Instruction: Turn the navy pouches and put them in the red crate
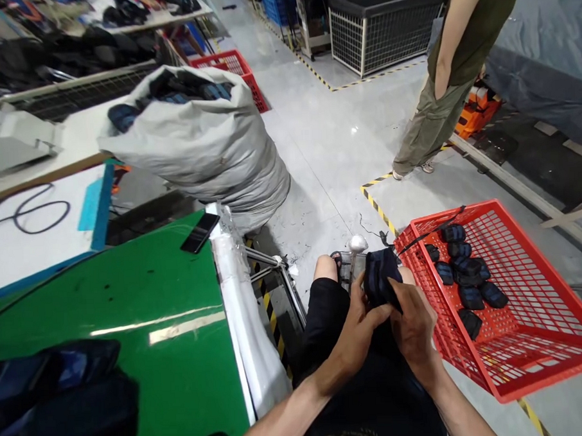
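Observation:
In front of my lap I hold a small dark navy fabric pouch point(380, 275) with both hands. My left hand point(358, 321) grips its left side and lower edge, the thumb reaching across the bottom. My right hand point(413, 309) closes on its right side, fingers curled over the edge. Just beyond the pouch stands a metal post with a rounded silver knob point(358, 243); I cannot tell whether the pouch touches it. To the right, a red plastic crate point(542, 355) holds several similar dark pouches point(471, 271).
A green-topped table point(181, 351) on my left bears dark fabric pieces point(62, 395) and a phone point(200, 233). Beyond it stands a bulging white sack point(210, 144) of dark items. A person point(458, 63) stands ahead on the right, near a wire cage cart point(384, 37).

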Demonstrator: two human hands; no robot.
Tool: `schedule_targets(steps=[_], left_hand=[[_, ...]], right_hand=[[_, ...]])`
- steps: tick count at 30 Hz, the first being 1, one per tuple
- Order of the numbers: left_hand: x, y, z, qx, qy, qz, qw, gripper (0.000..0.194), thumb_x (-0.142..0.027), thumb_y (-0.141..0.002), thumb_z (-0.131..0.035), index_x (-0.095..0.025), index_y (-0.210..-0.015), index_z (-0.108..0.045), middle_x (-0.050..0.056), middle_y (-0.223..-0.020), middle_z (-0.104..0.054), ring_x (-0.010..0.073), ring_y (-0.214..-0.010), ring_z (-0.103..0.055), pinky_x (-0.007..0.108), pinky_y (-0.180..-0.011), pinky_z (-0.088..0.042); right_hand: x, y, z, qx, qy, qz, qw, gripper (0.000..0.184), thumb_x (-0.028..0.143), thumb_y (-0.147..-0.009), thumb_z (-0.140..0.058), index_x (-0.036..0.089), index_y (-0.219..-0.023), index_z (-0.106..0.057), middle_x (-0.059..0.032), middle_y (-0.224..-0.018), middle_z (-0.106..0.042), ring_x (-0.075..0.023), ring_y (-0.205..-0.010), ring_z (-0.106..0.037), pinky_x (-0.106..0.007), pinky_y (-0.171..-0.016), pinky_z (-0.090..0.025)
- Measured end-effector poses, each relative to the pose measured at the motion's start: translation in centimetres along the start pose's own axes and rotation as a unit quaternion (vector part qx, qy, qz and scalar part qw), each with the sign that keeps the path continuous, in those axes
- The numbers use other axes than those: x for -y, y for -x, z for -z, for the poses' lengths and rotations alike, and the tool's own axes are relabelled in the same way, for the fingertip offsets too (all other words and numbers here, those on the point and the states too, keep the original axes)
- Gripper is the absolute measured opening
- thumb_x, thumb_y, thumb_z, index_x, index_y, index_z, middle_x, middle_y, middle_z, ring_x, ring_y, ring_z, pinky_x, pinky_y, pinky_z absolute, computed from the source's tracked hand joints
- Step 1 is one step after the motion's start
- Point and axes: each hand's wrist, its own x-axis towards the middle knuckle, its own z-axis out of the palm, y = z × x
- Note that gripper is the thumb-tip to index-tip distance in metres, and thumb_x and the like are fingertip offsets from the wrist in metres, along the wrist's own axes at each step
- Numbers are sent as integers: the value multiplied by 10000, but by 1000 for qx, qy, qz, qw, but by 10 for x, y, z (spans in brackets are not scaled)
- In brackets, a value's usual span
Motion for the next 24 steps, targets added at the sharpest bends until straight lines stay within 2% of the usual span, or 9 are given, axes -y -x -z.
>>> schedule_targets(steps=[3,6,9,11,13,15,17,20,24], left_hand=[[-14,-3,-19,-107,-36,-53,992,601,-524,-1062,-652,-293,-1589,-478,101,-1682,-543,285,-1639,-423,456,-1369,-366],[-18,-17,-22,-235,-57,-106,964,506,-662,-1098,-524,-249,-1379,-607,114,-1360,-697,285,-1344,-625,430,-1179,-521],[-25,-38,0,-315,-82,-136,936,502,-722,-1078,-529,-235,-1102,-653,44,-981,-654,222,-922,-611,362,-885,-562],[-33,-52,24,-354,-106,-169,914,513,-731,-1067,-550,-234,-964,-621,5,-856,-573,189,-805,-528,322,-784,-514],[-40,-66,50,-378,-124,-208,894,526,-725,-1076,-538,-233,-893,-577,-18,-800,-504,170,-758,-469,297,-738,-461],[-44,-79,70,-381,-138,-222,887,520,-706,-1089,-527,-235,-871,-548,-32,-777,-452,161,-737,-429,284,-713,-418],[-41,-93,80,-363,-149,-206,896,521,-698,-1093,-519,-240,-844,-519,-36,-761,-419,160,-729,-406,278,-690,-393],[-29,-117,74,-316,-151,-153,924,543,-701,-1091,-505,-250,-792,-462,-36,-746,-396,163,-731,-395,275,-676,-392],[-15,-148,56,-220,-123,-77,965,535,-709,-1055,-560,-244,-799,-493,-40,-751,-430,155,-725,-403,272,-684,-405]], right_hand=[[26,-14,-2,-17,-48,22,998,272,322,-1170,-545,232,-1336,-739,-115,-1141,-821,-261,-1011,-783,-401,-906,-633],[43,-31,-5,-44,-70,22,996,195,298,-1166,-571,224,-1205,-747,-90,-1017,-818,-232,-899,-779,-353,-833,-628],[51,-50,-10,-60,-88,42,993,241,332,-1184,-530,216,-1116,-731,-70,-887,-787,-214,-771,-755,-312,-722,-591],[50,-66,-14,-60,-88,31,994,320,405,-1187,-501,217,-1075,-733,-66,-822,-766,-217,-698,-729,-308,-660,-557],[44,-86,-20,-64,-70,-17,995,409,505,-1173,-487,219,-1018,-736,-63,-762,-739,-225,-654,-697,-311,-628,-521],[32,-105,-28,-63,-50,-73,994,496,607,-1149,-476,220,-973,-731,-64,-740,-720,-228,-656,-675,-314,-644,-500],[12,-119,-39,-48,-35,-125,990,568,686,-1128,-448,225,-941,-722,-64,-747,-711,-225,-668,-647,-316,-672,-483],[-29,-124,-60,6,-45,-223,974,644,743,-1111,-390,222,-944,-731,-84,-818,-742,-234,-726,-630,-332,-718,-472],[-72,-113,-96,102,-176,-311,928,800,907,-1009,-382,196,-867,-720,-77,-774,-726,-243,-757,-629,-350,-723,-509]])
